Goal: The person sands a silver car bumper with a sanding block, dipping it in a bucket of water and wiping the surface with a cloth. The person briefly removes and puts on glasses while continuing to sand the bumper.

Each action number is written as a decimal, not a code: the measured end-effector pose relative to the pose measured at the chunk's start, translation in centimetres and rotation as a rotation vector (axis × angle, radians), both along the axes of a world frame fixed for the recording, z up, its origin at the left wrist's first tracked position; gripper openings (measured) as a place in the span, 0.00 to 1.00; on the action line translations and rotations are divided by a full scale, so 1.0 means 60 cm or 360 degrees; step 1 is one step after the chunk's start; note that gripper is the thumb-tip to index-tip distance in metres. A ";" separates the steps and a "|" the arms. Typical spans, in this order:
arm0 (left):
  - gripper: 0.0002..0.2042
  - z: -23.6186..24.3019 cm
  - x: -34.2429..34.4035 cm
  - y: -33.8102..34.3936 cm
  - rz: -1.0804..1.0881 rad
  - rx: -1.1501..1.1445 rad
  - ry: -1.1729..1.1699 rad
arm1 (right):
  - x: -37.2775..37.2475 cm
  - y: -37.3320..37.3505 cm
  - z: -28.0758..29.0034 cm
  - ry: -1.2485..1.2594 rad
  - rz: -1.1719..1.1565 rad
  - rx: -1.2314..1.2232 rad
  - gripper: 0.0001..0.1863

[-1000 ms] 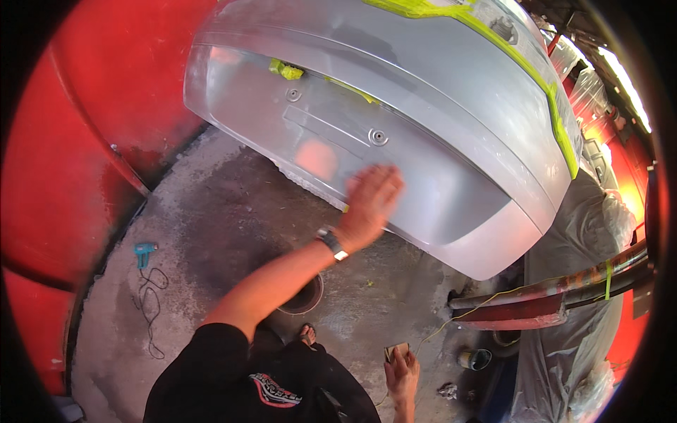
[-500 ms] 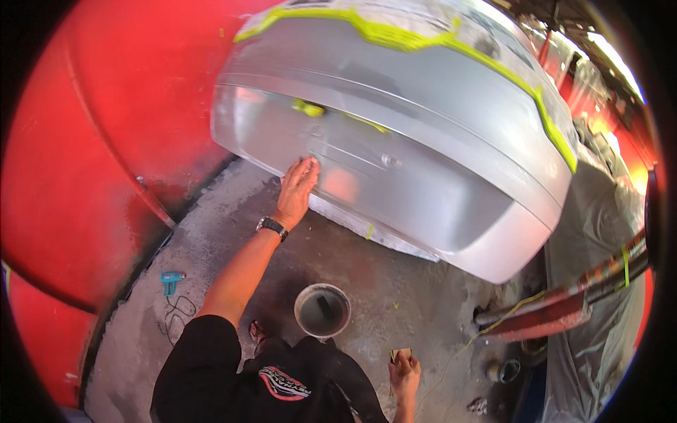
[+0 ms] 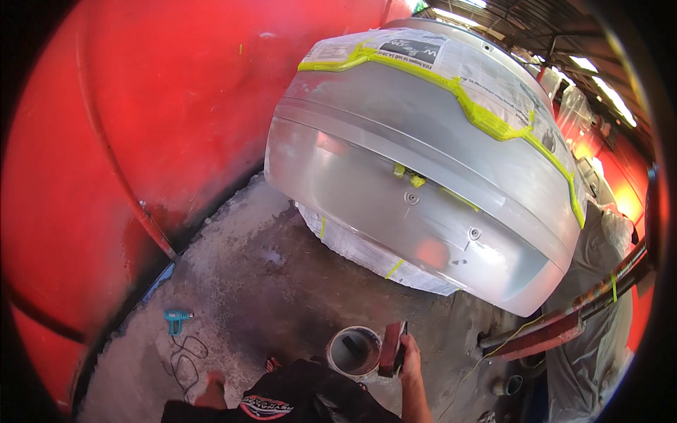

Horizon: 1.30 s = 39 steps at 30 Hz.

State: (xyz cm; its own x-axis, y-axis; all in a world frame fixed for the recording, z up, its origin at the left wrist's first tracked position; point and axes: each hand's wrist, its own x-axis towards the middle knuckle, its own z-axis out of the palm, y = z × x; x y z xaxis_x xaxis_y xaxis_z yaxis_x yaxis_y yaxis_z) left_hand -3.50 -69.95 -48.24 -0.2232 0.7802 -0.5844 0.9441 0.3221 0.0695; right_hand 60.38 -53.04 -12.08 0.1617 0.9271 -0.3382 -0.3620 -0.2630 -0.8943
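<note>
My right hand (image 3: 410,356) grips a reddish-brown sanding block (image 3: 390,347) beside a round bucket (image 3: 330,350). Murky liquid and a dark flat piece lie inside the bucket. Low at the left, my left hand (image 3: 214,386) hangs at my side, blurred, its fingers not clear. Ahead is the silver-grey rear of a car (image 3: 352,166), apart from both hands. Yellow-green masking tape (image 3: 486,123) and newspaper (image 3: 486,83) cover its upper part. More white masking paper (image 3: 352,247) hangs under its lower edge.
A teal heat gun (image 3: 176,321) with a coiled cord lies on the concrete floor at the left, near a red wall (image 3: 162,106). To the right are a worn metal beam (image 3: 550,331), a grey sheet (image 3: 589,338) and a small can (image 3: 509,385).
My left hand has come off the car panel and dropped to my side. My right hand has risen with the block toward the bucket. The view has shifted left.
</note>
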 end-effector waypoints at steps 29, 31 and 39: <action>0.09 0.810 0.023 0.829 0.0104 0.0920 -0.1922 | -0.450 0.490 0.227 0.0753 0.0071 0.0867 0.40; 0.07 0.877 0.027 0.905 -0.0336 0.1107 -0.2241 | -0.464 0.511 0.227 -0.0050 -0.0164 0.0876 0.33; 0.10 1.182 0.207 1.147 -0.2235 0.1747 -0.1206 | -0.581 0.615 0.261 -0.2021 -0.0905 0.0855 0.34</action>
State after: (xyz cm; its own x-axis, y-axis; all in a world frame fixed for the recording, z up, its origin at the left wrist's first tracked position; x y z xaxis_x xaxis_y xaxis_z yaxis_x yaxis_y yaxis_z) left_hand 8.89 -1.15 22.70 0.8155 0.1854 0.5482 0.1307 -0.9818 0.1376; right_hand 25.51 -16.12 3.59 0.4525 0.6056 0.6546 0.7745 0.0970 -0.6251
